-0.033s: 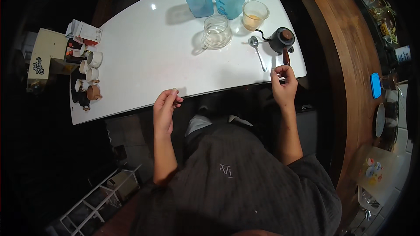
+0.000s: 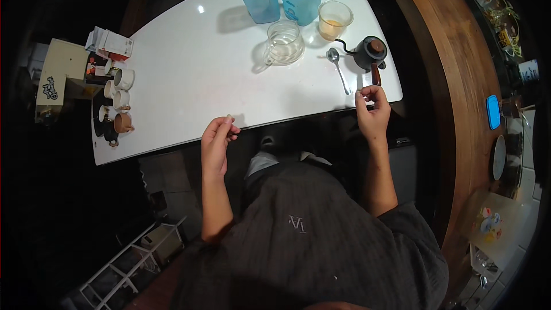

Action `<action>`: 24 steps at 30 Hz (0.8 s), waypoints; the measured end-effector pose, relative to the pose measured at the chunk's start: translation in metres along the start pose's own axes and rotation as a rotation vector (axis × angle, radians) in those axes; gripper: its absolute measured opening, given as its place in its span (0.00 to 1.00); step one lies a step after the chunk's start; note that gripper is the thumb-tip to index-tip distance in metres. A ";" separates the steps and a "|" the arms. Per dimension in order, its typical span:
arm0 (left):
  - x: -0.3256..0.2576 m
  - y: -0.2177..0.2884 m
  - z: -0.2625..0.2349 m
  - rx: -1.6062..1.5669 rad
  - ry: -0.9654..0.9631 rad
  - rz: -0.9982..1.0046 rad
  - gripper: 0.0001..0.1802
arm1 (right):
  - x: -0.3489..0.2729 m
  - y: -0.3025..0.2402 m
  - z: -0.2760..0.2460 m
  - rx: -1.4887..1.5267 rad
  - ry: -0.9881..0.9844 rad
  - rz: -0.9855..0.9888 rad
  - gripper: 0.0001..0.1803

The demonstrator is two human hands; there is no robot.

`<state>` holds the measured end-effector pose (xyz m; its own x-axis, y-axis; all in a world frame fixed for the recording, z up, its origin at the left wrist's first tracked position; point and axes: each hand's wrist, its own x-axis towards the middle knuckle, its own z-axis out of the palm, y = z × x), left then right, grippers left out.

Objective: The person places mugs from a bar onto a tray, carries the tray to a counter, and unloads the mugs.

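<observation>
My left hand hovers at the near edge of the white table, thumb and forefinger pressed together. Whether anything tiny is pinched there cannot be made out. Further right, my right hand is also closed, its thumb meeting the curled forefinger; any small thing inside is hidden. Just beyond it lie the brown handle of a black gooseneck kettle and a metal spoon. A clear glass jug stands left of the spoon. Behind the spoon is a clear cup with a tan content.
Two blue translucent containers stand at the back of the table. Several small cups and a white-and-red box sit at its left end. A wooden counter runs along the right. A white metal rack stands low at left.
</observation>
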<state>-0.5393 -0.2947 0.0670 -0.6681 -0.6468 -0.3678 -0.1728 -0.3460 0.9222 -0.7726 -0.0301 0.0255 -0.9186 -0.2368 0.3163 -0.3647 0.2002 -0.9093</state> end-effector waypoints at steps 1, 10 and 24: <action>0.006 0.003 0.000 0.002 -0.001 0.005 0.12 | 0.003 0.000 0.003 0.018 0.011 0.004 0.06; 0.068 0.028 0.001 0.015 -0.109 0.031 0.12 | 0.017 -0.022 0.018 -0.033 0.107 0.053 0.07; 0.154 0.037 0.035 0.283 -0.461 -0.042 0.19 | -0.001 -0.026 0.023 -0.516 0.356 0.138 0.17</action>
<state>-0.6740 -0.3835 0.0481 -0.8936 -0.2493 -0.3733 -0.3518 -0.1278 0.9273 -0.7585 -0.0566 0.0422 -0.9244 0.1362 0.3563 -0.1841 0.6588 -0.7295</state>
